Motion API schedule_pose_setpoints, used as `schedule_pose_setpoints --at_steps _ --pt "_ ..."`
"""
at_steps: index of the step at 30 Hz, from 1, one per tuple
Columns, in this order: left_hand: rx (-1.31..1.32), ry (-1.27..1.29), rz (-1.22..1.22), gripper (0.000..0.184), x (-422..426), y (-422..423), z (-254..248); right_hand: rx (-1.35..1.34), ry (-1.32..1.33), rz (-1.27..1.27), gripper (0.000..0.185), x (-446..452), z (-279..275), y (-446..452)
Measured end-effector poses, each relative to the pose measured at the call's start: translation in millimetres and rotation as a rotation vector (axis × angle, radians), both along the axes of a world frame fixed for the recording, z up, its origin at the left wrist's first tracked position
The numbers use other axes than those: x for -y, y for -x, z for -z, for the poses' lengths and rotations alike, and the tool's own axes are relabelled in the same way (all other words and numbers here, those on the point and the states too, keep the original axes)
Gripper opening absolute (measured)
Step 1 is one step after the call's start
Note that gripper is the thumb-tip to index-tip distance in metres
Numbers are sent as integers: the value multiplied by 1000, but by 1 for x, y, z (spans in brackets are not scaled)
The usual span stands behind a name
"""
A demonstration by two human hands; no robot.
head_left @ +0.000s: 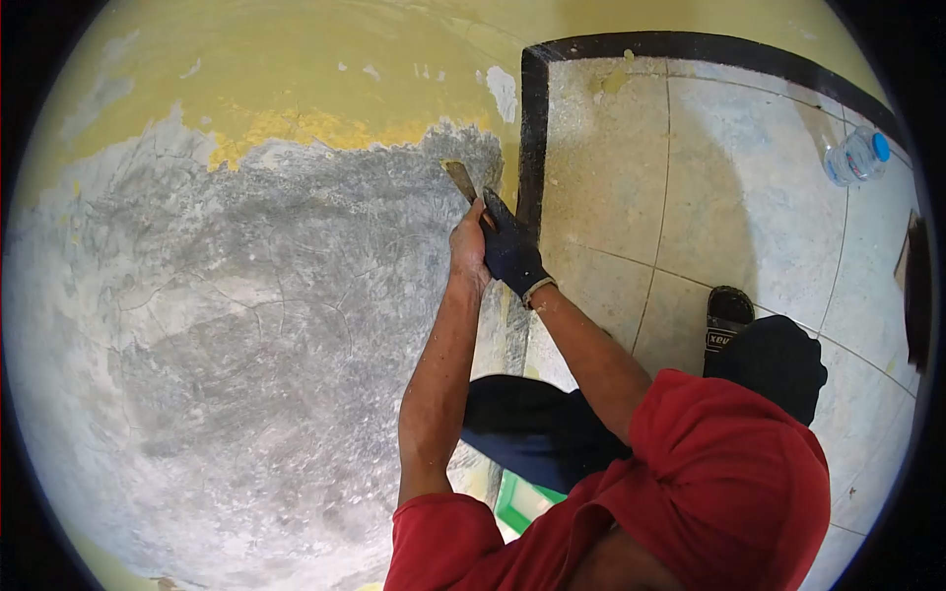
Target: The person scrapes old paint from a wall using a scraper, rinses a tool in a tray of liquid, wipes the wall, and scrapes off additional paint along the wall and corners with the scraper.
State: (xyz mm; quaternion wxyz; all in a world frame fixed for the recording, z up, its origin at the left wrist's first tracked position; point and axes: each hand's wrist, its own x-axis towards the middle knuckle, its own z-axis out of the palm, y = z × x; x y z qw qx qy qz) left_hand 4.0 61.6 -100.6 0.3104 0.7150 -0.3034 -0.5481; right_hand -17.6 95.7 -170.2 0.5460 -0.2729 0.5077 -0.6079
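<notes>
A scraper (459,181) with a flat metal blade touches the bare grey patch of the wall (246,295), near its upper right corner. My left hand (469,243), ungloved, is closed round the scraper's handle from the left. Pressed against it from the right is my right hand (512,248) in a dark glove, also closed on the handle. The hands hide most of the handle. Yellow-green paint (345,59) with a ragged, flaking edge borders the patch above.
A black skirting strip (533,138) separates the wall from the tiled floor (611,167). On the tiles lies a clear bottle with a blue cap (855,158). A sandalled foot (729,317) is at right, and a green container (517,504) shows below the legs.
</notes>
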Motion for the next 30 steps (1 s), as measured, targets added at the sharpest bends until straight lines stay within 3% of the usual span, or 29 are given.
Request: schedule_pose_setpoints --at_steps 5,9,11,12,15,16,17,18,20,21,23,24,25,26,27,29,30 --pt "76 94 -51 29 5 11 -20 177 141 72 46 16 0 -12" --pt "119 135 -36 31 11 6 -24 369 173 -30 44 26 2 -19" --pt "379 200 190 35 25 9 -14 642 345 187 40 37 8 -15" --pt "540 348 284 37 39 5 6 576 308 281 37 43 8 -4" --pt "476 195 319 36 53 62 -22 636 180 117 33 57 4 56" --pt "423 213 297 36 62 72 -17 -43 392 132 26 64 14 75" --pt "436 475 316 35 69 84 -10 -526 529 124 22 73 13 100" --pt "448 738 320 34 77 95 -5 -392 519 71 22 78 -2 120" --pt "359 863 225 33 94 117 -6 -20 471 -7 25 102 -14 149" --pt "337 957 162 31 101 122 -10 555 359 -55 29 114 -28 156" --pt "256 901 148 31 113 121 -20 -348 591 -98 35 127 -40 171" --pt "132 836 119 31 117 119 -19 -360 559 -110 35 125 -48 169" --pt "11 779 94 32 122 117 -23 -361 367 -153 37 125 -57 168" --pt "15 810 88 35 125 112 -24 -359 173 -196 39 122 -60 167" --pt "5 786 83 35 124 108 -23 -366 148 -202 39 116 -53 162" --pt "82 763 187 37 122 104 -15 -432 310 -37 42 110 -28 144" --pt "111 838 200 39 122 102 0 -787 442 158 42 115 -9 138"
